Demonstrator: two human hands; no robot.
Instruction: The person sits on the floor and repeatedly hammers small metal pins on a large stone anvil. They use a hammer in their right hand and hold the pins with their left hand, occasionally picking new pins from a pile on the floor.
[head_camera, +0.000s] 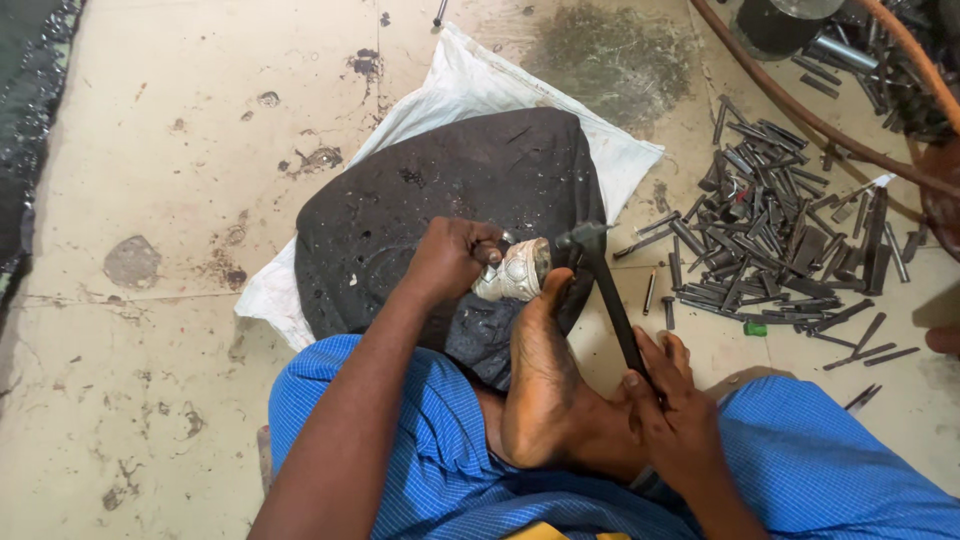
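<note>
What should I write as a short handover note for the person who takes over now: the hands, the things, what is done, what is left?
Left hand: closed on a thin tool held against the embossed silver piece.
Right hand: grips the handle of the hammer; its head sits just above the piece.
The piece lies on a dark rounded pad over a white sack, steadied by the foot.
More punches lie in a pile on the floor to the right.
Done: the piece already shows relief pattern. Left: how much remains cannot be told.
</note>
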